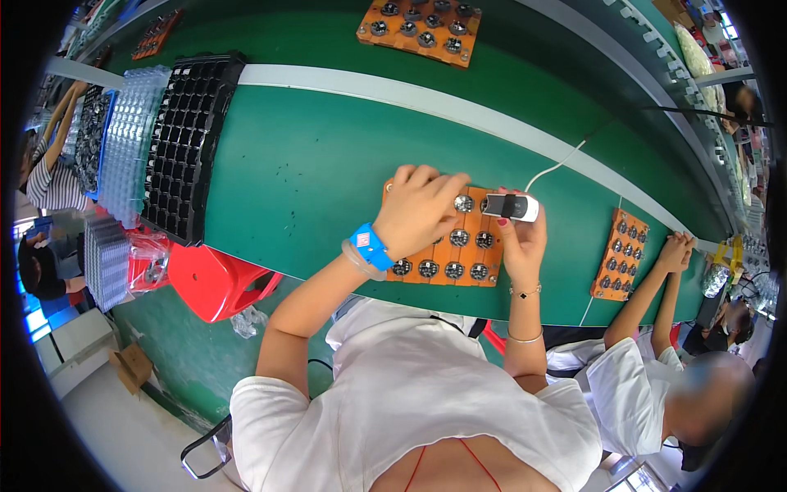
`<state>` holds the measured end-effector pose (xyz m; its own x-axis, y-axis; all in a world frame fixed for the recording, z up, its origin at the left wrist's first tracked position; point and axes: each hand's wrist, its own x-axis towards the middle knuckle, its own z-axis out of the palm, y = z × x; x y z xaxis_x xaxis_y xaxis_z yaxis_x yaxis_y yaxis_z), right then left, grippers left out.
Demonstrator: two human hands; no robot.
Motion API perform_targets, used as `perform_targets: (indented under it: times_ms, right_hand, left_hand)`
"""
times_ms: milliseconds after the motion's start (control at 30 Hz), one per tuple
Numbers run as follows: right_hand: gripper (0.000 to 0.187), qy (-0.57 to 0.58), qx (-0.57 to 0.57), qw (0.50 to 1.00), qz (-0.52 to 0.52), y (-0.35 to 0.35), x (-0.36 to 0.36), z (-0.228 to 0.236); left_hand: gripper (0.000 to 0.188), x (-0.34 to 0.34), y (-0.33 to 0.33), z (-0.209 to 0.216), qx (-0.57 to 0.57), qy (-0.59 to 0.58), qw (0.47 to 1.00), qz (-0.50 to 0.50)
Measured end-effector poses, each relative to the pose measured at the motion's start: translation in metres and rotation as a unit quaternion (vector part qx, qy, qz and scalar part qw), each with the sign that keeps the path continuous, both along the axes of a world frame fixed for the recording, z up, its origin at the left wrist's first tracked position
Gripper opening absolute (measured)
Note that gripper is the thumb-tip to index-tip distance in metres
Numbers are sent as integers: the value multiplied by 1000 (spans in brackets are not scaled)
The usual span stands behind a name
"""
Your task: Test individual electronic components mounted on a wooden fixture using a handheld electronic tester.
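Note:
An orange board with rows of round, dark-and-silver parts lies on the green table before me. My left hand rests over its far left portion, fingers bent and thumb apart; its fingertips are close to one round part. Between thumb and fingers, my right hand grips a small white-and-grey handheld device with a black band. The device is over the board's far right corner, covering some of the parts there. A white cable runs from it toward the back of the table.
Black trays and clear plastic trays stand at left. Beside the table is a red stool. Another orange board sits on the far surface. To my right, a co-worker's clasped hands are near a third board.

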<state>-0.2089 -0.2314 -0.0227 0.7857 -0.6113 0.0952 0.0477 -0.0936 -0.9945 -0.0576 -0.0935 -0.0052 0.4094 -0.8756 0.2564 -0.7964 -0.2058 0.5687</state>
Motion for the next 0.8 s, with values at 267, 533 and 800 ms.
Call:
perform_targets:
  times_ms: [267,533,800]
  right_hand:
    - [33,66,-90,994,8,-6,-1,4]
    - [35,57,-91,994,21,-4,0,2]
    - [36,-39,25,998,-51,-15,-17,-5]
  left_hand:
    - [41,-6,-16,-2,-12,104,994,-38]
    - [47,-7,-16,8,-69,137,987,-50]
    - [50,-9,-19,3,19,-2,1000,-15]
